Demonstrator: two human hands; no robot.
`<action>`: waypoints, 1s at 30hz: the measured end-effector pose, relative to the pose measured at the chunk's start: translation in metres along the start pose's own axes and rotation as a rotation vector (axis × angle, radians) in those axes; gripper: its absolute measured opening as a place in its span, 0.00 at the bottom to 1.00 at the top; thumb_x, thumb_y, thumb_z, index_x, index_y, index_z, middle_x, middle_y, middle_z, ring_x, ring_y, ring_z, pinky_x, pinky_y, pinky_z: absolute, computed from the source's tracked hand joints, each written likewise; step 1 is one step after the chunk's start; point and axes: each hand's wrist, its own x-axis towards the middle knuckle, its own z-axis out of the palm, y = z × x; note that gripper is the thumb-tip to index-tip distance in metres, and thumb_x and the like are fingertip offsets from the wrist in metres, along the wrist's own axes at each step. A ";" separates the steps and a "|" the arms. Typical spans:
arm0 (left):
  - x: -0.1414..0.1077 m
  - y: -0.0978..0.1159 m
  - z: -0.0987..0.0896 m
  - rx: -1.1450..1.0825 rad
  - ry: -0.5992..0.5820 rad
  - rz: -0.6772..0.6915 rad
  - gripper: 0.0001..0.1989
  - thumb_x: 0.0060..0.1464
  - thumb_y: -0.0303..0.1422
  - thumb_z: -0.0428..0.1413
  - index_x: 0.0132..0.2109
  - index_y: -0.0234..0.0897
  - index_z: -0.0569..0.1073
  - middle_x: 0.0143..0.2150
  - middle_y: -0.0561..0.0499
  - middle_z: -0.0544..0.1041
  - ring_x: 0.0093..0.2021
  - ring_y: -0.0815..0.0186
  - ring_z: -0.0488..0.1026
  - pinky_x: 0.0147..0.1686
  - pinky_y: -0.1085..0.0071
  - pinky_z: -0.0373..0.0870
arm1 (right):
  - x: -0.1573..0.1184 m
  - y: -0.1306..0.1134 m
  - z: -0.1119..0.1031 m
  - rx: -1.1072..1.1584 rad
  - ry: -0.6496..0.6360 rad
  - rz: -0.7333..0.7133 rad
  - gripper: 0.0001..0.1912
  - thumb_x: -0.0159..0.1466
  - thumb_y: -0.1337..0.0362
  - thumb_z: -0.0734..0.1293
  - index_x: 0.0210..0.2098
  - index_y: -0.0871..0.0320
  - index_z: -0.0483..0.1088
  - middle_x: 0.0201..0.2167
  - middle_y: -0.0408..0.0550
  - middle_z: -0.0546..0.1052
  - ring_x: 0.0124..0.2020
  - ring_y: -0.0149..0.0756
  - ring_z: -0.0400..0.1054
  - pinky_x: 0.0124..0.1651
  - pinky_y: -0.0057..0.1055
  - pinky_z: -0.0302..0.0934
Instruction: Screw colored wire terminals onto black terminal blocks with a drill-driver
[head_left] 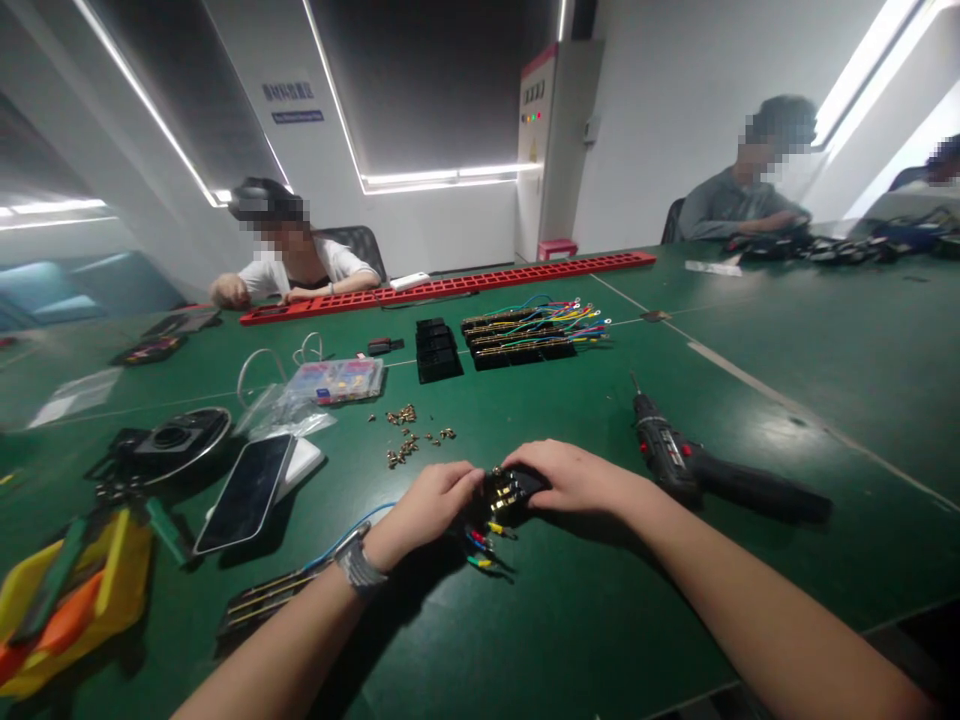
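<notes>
Nearest: brass-railed strip (259,604), partly behind left forearm, on green table (525,640). Coloured wire ends (484,563) just below black block (525,487) with brass contacts, held between hands: left hand (442,492) pinched onto one end, right hand (571,478) wrapped round other. Drill (665,450) lies to right. Beyond: loose brass screws (406,412), wired strips (521,337), red grid rail (487,285), co-worker (319,262).

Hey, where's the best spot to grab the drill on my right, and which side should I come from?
Probably by the handle, coming down from above on the right, with your right hand once it's free of the black block. The drill lies on its side, its handle stretching out to the right, while the bit points away from you.
</notes>
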 end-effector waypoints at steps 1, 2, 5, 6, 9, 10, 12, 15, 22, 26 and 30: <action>0.000 -0.002 -0.001 -0.020 -0.016 -0.021 0.26 0.72 0.50 0.47 0.34 0.36 0.73 0.29 0.54 0.71 0.29 0.67 0.64 0.31 0.71 0.58 | 0.000 0.000 0.000 0.016 -0.007 0.004 0.29 0.61 0.68 0.76 0.62 0.56 0.72 0.57 0.53 0.80 0.57 0.49 0.75 0.59 0.42 0.66; 0.000 -0.004 -0.002 -0.042 -0.034 -0.045 0.26 0.72 0.51 0.47 0.35 0.36 0.74 0.27 0.55 0.70 0.28 0.68 0.63 0.30 0.71 0.58 | -0.001 0.000 0.000 0.030 -0.010 0.008 0.31 0.61 0.68 0.76 0.63 0.56 0.71 0.58 0.54 0.80 0.58 0.50 0.74 0.60 0.43 0.66; -0.001 -0.008 -0.005 -0.117 -0.089 -0.102 0.28 0.70 0.55 0.48 0.35 0.35 0.75 0.25 0.56 0.68 0.26 0.69 0.61 0.27 0.72 0.57 | -0.002 0.001 -0.001 0.066 -0.013 -0.013 0.32 0.63 0.68 0.75 0.65 0.54 0.69 0.61 0.53 0.78 0.60 0.49 0.73 0.62 0.44 0.64; -0.001 -0.008 -0.006 -0.138 -0.106 -0.111 0.29 0.70 0.55 0.48 0.35 0.35 0.75 0.25 0.56 0.68 0.25 0.69 0.61 0.27 0.72 0.57 | -0.002 0.001 -0.002 0.076 -0.017 -0.029 0.31 0.63 0.69 0.75 0.65 0.54 0.69 0.60 0.53 0.79 0.60 0.49 0.73 0.62 0.43 0.64; -0.005 -0.006 -0.012 -0.191 -0.154 -0.116 0.29 0.70 0.56 0.49 0.35 0.34 0.75 0.25 0.56 0.67 0.25 0.70 0.60 0.27 0.72 0.56 | -0.003 0.003 -0.003 0.096 -0.033 -0.071 0.29 0.65 0.70 0.74 0.64 0.52 0.70 0.59 0.51 0.79 0.60 0.46 0.73 0.62 0.41 0.64; -0.006 -0.005 -0.014 -0.211 -0.168 -0.113 0.29 0.70 0.55 0.49 0.35 0.34 0.75 0.24 0.56 0.66 0.25 0.70 0.59 0.27 0.72 0.56 | -0.003 0.004 -0.004 0.096 -0.035 -0.073 0.30 0.65 0.70 0.74 0.65 0.52 0.70 0.59 0.50 0.79 0.60 0.46 0.73 0.62 0.41 0.64; -0.008 -0.001 -0.017 -0.246 -0.184 -0.105 0.29 0.70 0.55 0.50 0.35 0.34 0.74 0.24 0.57 0.65 0.25 0.70 0.59 0.27 0.72 0.56 | -0.003 0.005 -0.004 0.090 -0.031 -0.070 0.31 0.64 0.71 0.74 0.65 0.51 0.69 0.60 0.50 0.79 0.60 0.46 0.73 0.63 0.42 0.64; -0.008 0.001 -0.018 -0.244 -0.193 -0.119 0.28 0.70 0.55 0.49 0.35 0.34 0.74 0.25 0.57 0.65 0.25 0.70 0.58 0.27 0.72 0.55 | -0.003 0.008 -0.004 0.079 -0.021 -0.076 0.31 0.64 0.70 0.74 0.66 0.50 0.69 0.60 0.50 0.79 0.60 0.46 0.73 0.62 0.42 0.64; -0.005 -0.004 -0.014 -0.020 -0.248 -0.140 0.27 0.70 0.52 0.48 0.31 0.36 0.70 0.26 0.55 0.70 0.26 0.69 0.63 0.28 0.72 0.57 | -0.006 0.010 -0.013 0.000 -0.029 -0.051 0.31 0.65 0.71 0.73 0.66 0.47 0.71 0.59 0.49 0.79 0.59 0.45 0.73 0.62 0.43 0.64; -0.006 -0.005 -0.011 -0.006 -0.170 -0.119 0.26 0.72 0.52 0.46 0.32 0.37 0.70 0.26 0.56 0.68 0.26 0.69 0.63 0.29 0.72 0.57 | -0.007 0.010 -0.016 -0.055 -0.054 -0.034 0.32 0.66 0.71 0.72 0.67 0.46 0.70 0.59 0.50 0.78 0.58 0.46 0.73 0.61 0.44 0.65; -0.006 -0.001 -0.007 0.044 -0.148 -0.073 0.26 0.73 0.50 0.45 0.33 0.37 0.69 0.27 0.56 0.68 0.28 0.69 0.63 0.30 0.71 0.56 | -0.005 0.007 -0.013 -0.081 -0.077 -0.040 0.30 0.67 0.70 0.72 0.67 0.48 0.70 0.59 0.51 0.78 0.58 0.47 0.72 0.61 0.44 0.65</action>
